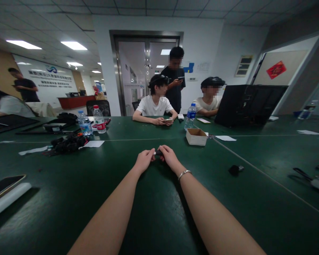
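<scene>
Both of my hands meet above the green table, out in front of me. Between them is a small, slim black object with a silver end point(157, 153), mostly covered by fingers, so its exact kind does not show. My left hand point(144, 160) pinches the silver end with thumb and fingers. The black end is gripped by my right hand point(169, 158), which has a silver bracelet point(184, 174) at the wrist. Off to the right lies a short black piece with a silvery end point(236, 170), apart from both hands.
An open cardboard box point(196, 137) and a blue-labelled water bottle point(190, 117) stand beyond my right hand. Two bottles point(99, 119) and a heap of black straps point(67, 144) are at left. A phone point(9, 186) lies near left. People sit and stand across the table point(95, 212).
</scene>
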A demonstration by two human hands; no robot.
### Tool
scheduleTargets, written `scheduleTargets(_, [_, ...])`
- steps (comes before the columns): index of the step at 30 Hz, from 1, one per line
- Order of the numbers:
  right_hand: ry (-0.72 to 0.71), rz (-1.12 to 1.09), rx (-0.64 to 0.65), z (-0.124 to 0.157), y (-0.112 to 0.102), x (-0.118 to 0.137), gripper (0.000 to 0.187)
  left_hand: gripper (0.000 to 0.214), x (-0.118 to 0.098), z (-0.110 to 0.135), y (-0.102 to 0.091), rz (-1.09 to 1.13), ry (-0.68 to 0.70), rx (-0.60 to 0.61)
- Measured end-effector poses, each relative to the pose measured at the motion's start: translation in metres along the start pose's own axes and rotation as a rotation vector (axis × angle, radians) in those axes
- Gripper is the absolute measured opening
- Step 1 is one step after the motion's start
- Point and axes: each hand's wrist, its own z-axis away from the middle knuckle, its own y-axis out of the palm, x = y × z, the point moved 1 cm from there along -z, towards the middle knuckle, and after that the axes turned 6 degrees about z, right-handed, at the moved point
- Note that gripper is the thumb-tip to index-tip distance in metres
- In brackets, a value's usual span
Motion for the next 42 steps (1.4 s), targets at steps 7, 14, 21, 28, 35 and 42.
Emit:
scheduleTargets(7, [0.004,-0.004,-0.003,0.001,0.001,0.000,0.036,0.040,0.002,-0.001,0.000,0.078,0.015,0.012])
scheduleTargets(14, [0.003,-0.003,-0.048,0.002,0.003,0.003,0.035,0.038,0.004,-0.005,0.003,0.343,-0.021,-0.071])
scheduleTargets(21, [0.040,-0.040,-0.022,0.001,0.020,0.006,0.026,0.041,0.005,-0.007,0.001,0.580,-0.054,-0.101])
scheduleTargets(28, [-0.012,-0.041,0.060,0.009,0.027,0.006,0.029,0.038,0.009,-0.008,-0.001,0.657,0.021,-0.193])
scheduleTargets(35, [-0.047,0.221,-0.038,0.022,0.027,0.010,0.044,0.032,-0.002,0.005,0.002,0.389,0.126,-0.219])
scheduleTargets(42, [-0.119,0.690,-0.069,0.045,-0.033,0.033,0.043,0.035,0.004,0.022,-0.060,-0.004,0.072,-0.293])
